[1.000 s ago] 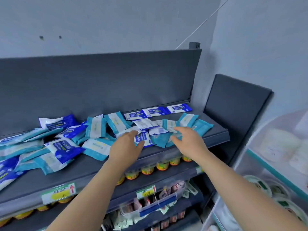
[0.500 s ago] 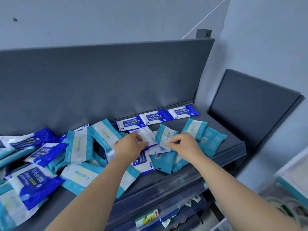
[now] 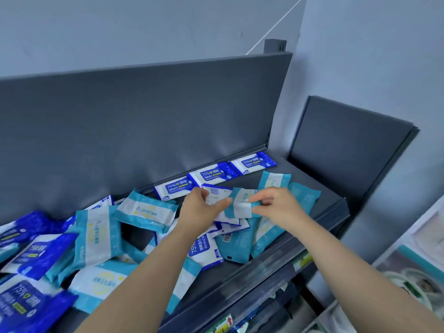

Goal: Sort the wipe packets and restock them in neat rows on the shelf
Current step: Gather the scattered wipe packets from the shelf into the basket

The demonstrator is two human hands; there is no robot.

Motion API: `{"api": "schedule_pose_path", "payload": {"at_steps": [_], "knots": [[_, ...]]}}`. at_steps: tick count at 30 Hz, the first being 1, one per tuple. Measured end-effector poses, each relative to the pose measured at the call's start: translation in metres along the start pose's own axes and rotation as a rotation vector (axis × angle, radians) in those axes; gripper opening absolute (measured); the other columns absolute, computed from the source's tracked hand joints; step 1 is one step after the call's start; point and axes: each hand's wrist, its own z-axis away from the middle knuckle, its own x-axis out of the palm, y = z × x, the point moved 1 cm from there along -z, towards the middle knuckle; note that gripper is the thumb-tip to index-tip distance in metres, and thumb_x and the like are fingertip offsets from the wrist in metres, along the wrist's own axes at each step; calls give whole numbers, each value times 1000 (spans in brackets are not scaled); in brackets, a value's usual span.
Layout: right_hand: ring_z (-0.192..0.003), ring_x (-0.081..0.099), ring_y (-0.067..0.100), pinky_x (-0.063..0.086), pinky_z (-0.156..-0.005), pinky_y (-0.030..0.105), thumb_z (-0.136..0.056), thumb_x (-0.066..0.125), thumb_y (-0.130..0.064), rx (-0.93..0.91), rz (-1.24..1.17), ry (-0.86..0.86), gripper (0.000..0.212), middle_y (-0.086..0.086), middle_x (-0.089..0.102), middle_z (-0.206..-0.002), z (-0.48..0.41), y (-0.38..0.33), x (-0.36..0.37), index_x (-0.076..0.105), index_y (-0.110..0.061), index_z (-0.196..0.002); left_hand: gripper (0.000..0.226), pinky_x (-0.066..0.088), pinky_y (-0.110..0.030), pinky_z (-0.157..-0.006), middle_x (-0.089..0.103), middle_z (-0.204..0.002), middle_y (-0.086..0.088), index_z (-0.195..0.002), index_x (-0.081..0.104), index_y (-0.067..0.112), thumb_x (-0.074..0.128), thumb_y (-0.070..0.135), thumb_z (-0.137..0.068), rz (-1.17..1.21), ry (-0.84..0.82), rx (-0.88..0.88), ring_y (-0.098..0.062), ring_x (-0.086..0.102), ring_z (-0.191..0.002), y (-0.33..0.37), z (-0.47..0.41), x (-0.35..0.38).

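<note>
Three dark blue alcohol wipe packets (image 3: 214, 174) are lined up along the shelf (image 3: 319, 188) back. A teal wipe packet (image 3: 241, 205) is pinched above the pile by the right hand (image 3: 276, 205); a white-backed packet (image 3: 216, 197) is gripped by the left hand (image 3: 200, 207).

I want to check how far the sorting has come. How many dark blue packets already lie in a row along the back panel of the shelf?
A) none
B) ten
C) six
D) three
D: three dark blue packets lie end to end against the back panel, while the other packets lie mixed in a loose pile on the shelf.
</note>
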Motion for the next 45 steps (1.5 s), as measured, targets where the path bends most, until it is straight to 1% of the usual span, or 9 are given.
{"api": "schedule_pose_path", "payload": {"at_steps": [5, 9, 16, 20, 23, 26, 29, 36, 45], "knots": [[-126, 46, 21, 37, -104, 32, -84, 67, -33, 136, 249, 242, 40, 5, 52, -134, -17, 31, -37, 62, -27, -123, 86, 52, -36, -86, 58, -115, -2, -116, 52, 16, 81, 63, -49, -278, -110, -141, -21, 59, -101, 11, -18, 19], [-140, 24, 32, 29, -112, 44, -76, 65, -61, 322, 491, 164, 68, 16, 34, -148, -33, 50, -45, 47, -37, -137, 79, 53, -42, -87, 63, -110, 1, -114, 50, 19, 80, 58, -52, -292, -111, -148, -22, 62, -100, 23, -23, 32], [-122, 49, 17, 35, -99, 22, -76, 76, -5, 110, -48, 192, 35, 2, 46, -136, -46, 55, -43, 71, -13, -110, 73, 52, -32, -82, 60, -116, -2, -117, 50, 13, 88, 31, -57, 17, 6, -210, -23, 61, -104, 39, -29, 55], [-109, 57, 15, 49, -97, 39, -78, 74, -11, 172, -242, 214, 44, -3, 54, -124, -54, 60, -48, 64, -20, -120, 69, 61, -39, -61, 64, -107, -5, -106, 55, 14, 89, 32, -50, 50, -12, -265, -22, 67, -87, 50, -38, 68], [-87, 60, 9, 51, -75, 27, -91, 59, -19, 267, -382, 151, 18, -1, 64, -107, -60, 53, -55, 65, -14, -107, 58, 56, -31, -45, 63, -105, -6, -110, 52, 10, 87, 22, -64, 56, -20, -279, -22, 68, -80, 55, -44, 77], [-92, 60, 10, 46, -68, 22, -89, 64, -29, 245, -329, 44, 28, -4, 64, -111, -68, 55, -63, 62, -11, -111, 64, 57, -37, -69, 58, -113, -7, -113, 46, 14, 85, 29, -65, -67, -26, -281, -24, 61, -99, 61, -49, 83], [-105, 61, 16, 52, -86, 32, -79, 76, -23, 175, -61, -9, 52, -3, 59, -122, -73, 60, -63, 56, -14, -126, 70, 52, -41, -90, 56, -121, -6, -120, 43, 16, 83, 35, -66, -221, -59, -261, -25, 54, -111, 63, -52, 82], [-109, 57, 12, 53, -93, 37, -83, 71, -7, 28, -190, -18, 52, -5, 57, -126, -71, 58, -60, 55, -24, -130, 60, 50, -28, -51, 56, -95, -1, -113, 43, 23, 84, 13, -70, 173, -22, -265, -16, 60, -70, 64, -45, 85], [-101, 62, 10, 57, -79, 29, -87, 64, 0, -38, -476, -7, 50, -7, 60, -121, -74, 23, -68, 58, -29, -127, 54, 58, -34, -55, 63, -102, -3, -108, 48, 34, 82, 10, -73, 488, 114, -163, -23, 69, -78, 77, -40, 83]]}}
